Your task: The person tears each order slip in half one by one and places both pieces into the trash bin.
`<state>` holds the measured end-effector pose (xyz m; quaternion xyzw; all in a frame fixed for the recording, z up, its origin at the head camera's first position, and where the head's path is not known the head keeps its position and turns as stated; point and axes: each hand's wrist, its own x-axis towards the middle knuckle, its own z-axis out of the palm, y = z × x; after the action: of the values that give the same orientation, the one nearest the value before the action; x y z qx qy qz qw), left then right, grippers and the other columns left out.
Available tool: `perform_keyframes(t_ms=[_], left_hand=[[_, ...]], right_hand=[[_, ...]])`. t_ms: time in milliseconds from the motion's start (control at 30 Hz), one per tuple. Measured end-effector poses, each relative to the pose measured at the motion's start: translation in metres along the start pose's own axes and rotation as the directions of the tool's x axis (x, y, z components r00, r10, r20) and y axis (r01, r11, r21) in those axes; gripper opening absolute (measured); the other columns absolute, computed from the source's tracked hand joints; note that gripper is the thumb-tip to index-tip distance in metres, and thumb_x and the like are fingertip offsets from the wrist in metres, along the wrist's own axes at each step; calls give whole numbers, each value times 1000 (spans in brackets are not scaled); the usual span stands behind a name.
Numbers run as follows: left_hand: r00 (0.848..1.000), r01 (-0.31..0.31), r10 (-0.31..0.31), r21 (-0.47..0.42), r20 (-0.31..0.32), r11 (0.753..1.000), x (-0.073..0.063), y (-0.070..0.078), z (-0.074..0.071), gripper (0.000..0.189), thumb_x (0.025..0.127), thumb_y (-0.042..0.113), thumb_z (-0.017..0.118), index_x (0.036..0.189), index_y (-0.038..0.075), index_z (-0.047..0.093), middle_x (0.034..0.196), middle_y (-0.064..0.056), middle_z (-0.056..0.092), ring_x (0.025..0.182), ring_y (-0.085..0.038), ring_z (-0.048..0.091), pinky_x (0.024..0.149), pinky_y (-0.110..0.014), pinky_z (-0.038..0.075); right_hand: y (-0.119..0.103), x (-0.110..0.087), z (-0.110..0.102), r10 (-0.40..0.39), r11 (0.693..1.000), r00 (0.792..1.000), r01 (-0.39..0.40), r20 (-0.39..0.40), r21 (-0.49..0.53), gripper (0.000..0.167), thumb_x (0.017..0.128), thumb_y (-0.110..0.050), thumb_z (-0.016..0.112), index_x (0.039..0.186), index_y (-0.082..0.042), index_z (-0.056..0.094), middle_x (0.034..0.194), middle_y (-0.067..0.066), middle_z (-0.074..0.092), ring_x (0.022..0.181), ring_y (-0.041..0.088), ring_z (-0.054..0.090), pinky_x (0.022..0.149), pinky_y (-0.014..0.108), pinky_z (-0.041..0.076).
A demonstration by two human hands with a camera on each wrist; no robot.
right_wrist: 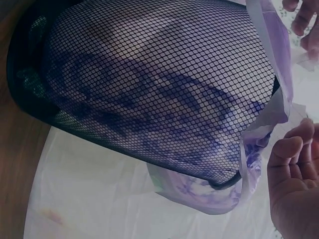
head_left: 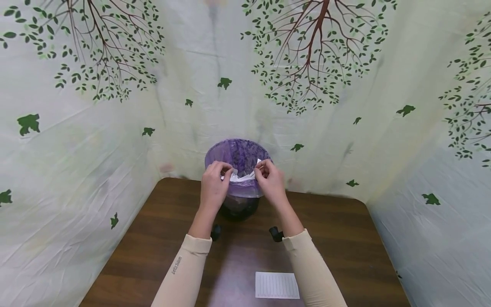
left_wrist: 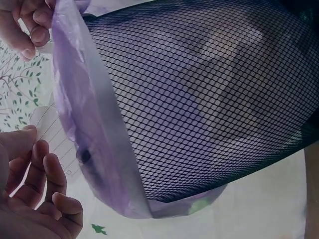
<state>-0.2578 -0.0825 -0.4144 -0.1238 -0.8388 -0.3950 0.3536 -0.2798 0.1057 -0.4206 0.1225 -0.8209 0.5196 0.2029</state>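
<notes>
A black mesh waste bin stands at the table's back edge, lined with a purple plastic bag folded over its rim. Above the bin's mouth, my left hand pinches white lined paper between thumb and forefinger. My right hand, opposite it, pinches white paper between thumb and fingertips. Whether both hold one sheet or separate pieces I cannot tell. White paper also shows between the hands at the bag's near rim. Through the mesh, the bin's contents are blurred.
A lined paper sheet lies near the front of the brown wooden table, beside the right forearm. Small black devices sit at the wrists. A pale cloth with printed trees and leaves hangs behind and at both sides.
</notes>
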Motion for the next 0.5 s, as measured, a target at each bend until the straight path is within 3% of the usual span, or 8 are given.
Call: perform_keyframes(t_ms=[267, 500], left_hand=[[999, 35, -36, 26, 36, 999, 0, -6, 7, 12, 96, 10, 78, 107, 6, 76, 101, -11, 73, 92, -32, 66, 83, -45, 56], [997, 37, -40, 41, 63, 998, 1, -4, 7, 26, 97, 11, 77, 123, 9, 76, 115, -11, 75, 102, -33, 65, 90, -48, 56]], right_hand=[[0, -2, 0, 26, 1000, 999, -27, 37, 4, 15, 102, -11, 66, 115, -6, 72, 77, 7, 66, 61, 15, 48, 57, 25, 40], [-1, -6, -3, 41, 998, 998, -43, 41, 36, 14, 103, -11, 65, 115, -11, 72, 79, 7, 66, 62, 14, 49, 58, 25, 40]])
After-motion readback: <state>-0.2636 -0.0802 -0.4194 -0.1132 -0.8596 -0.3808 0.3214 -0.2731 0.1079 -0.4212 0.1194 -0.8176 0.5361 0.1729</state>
